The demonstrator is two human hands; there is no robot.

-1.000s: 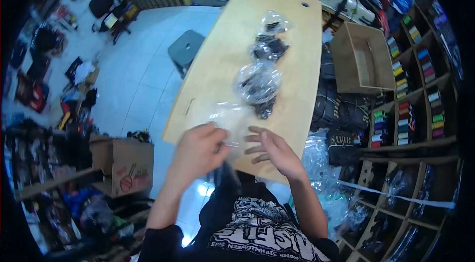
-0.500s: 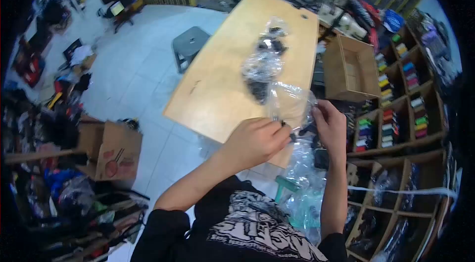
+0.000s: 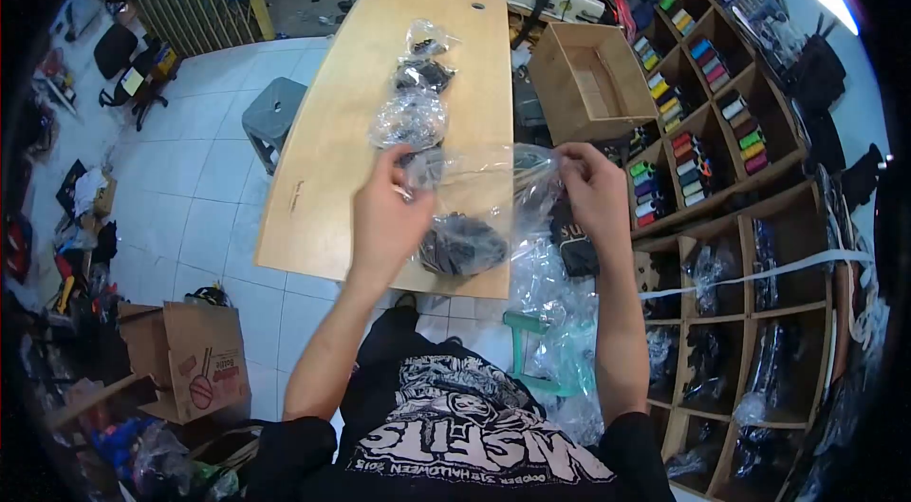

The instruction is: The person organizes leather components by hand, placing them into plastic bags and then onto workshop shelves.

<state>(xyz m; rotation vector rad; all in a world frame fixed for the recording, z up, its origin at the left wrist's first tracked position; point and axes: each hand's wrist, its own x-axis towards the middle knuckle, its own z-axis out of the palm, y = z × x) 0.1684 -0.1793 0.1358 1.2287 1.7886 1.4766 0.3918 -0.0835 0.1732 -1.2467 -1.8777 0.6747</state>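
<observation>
A clear plastic bag (image 3: 479, 181) is stretched between my two hands over the near end of the table. Dark items (image 3: 463, 246) sit bunched in its lower part; their kind is hard to make out through the plastic. My left hand (image 3: 391, 222) pinches the bag's left upper edge, and my right hand (image 3: 598, 198) pinches the right upper edge. Beyond them, a row of clear bags runs up the table: a puffed bag (image 3: 408, 120), a bag with dark contents (image 3: 424, 75) and a smaller bag (image 3: 429, 37) at the far end.
The wooden table (image 3: 313, 189) has a grey stool (image 3: 272, 113) at its left. On the right stand a wooden box (image 3: 560, 84) and shelves (image 3: 731, 307) with thread spools (image 3: 691, 165). Loose clear plastic (image 3: 560, 298) hangs by a green frame (image 3: 517, 350). A cardboard box (image 3: 204, 360) lies lower left.
My hands have moved apart, and the bag is now spread between them with dark items inside. My left hand went from beside the right to the bag's left edge. The view has shifted.
</observation>
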